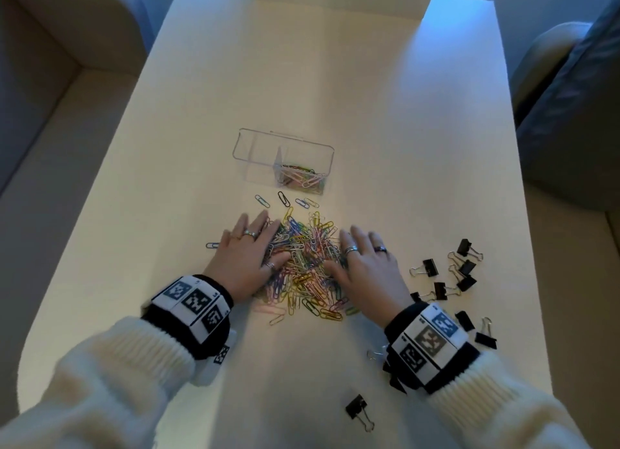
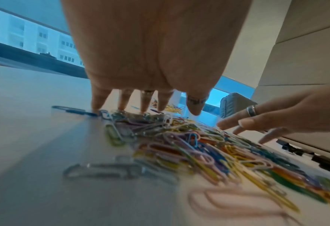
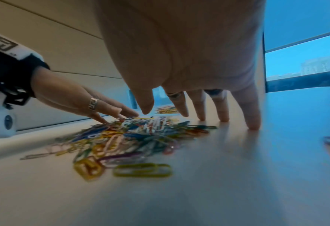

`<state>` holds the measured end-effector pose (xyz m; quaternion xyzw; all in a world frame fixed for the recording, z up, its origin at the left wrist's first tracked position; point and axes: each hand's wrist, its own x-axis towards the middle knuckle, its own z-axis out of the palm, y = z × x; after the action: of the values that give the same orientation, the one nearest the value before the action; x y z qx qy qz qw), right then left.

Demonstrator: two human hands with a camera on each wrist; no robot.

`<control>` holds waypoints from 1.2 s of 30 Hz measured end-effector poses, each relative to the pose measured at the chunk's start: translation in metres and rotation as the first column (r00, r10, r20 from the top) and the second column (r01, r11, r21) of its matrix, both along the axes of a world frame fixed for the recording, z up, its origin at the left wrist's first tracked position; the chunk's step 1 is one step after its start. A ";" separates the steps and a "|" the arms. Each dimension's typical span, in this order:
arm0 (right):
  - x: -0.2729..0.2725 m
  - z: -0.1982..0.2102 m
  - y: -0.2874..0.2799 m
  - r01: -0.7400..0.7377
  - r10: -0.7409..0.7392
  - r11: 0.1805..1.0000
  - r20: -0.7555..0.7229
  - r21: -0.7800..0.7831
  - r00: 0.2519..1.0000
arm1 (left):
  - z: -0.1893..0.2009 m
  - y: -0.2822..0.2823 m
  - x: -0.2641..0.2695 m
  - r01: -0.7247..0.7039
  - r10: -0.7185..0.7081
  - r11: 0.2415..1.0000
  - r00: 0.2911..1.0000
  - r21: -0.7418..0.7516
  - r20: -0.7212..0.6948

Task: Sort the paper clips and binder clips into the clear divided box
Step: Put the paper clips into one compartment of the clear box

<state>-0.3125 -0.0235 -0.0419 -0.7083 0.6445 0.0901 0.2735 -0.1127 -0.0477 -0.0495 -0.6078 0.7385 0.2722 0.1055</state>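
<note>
A heap of coloured paper clips (image 1: 303,264) lies on the white table between my hands. My left hand (image 1: 250,250) rests flat on the heap's left side, fingers spread and straight (image 2: 146,104). At the heap's right side my right hand (image 1: 360,264) lies the same way, fingertips touching the table (image 3: 200,113). Beyond the heap stands the clear divided box (image 1: 285,161); its right compartment holds paper clips (image 1: 303,180), its left one looks bare. Black binder clips (image 1: 459,270) lie scattered to the right of my right hand.
A few stray paper clips (image 1: 283,198) lie between the heap and the box, one more (image 1: 212,245) left of my left hand. A lone binder clip (image 1: 359,410) sits near the table's front edge. Grey sofas (image 1: 50,79) flank the table on both sides.
</note>
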 end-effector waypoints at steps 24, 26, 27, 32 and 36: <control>0.048 -0.012 -0.021 0.169 -0.157 0.985 0.319 -0.012 0.935 | 0.066 -0.081 0.009 -0.098 0.014 0.910 0.979 -0.403 -0.206; 0.047 -0.011 -0.021 0.169 -0.146 0.985 0.332 -0.039 0.932 | 0.062 -0.098 0.006 -0.006 -0.026 0.952 0.995 -0.305 -0.100; 0.047 -0.011 -0.022 0.160 -0.133 0.986 0.332 -0.056 0.934 | 0.059 -0.103 0.006 0.029 -0.047 0.965 0.997 -0.261 -0.063; 0.039 -0.009 -0.023 0.137 -0.100 0.986 0.327 -0.090 0.940 | 0.047 -0.104 0.011 0.081 -0.086 0.941 0.996 -0.328 0.001; 0.036 0.001 -0.028 0.162 -0.112 0.981 0.373 -0.104 0.921 | 0.045 -0.095 0.023 0.033 -0.056 0.940 0.997 -0.339 -0.061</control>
<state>-0.2763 -0.0512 -0.0410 -0.6824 0.6350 -0.1054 0.3464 -0.0900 -0.1424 -0.0048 -0.5902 0.7910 0.1601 -0.0200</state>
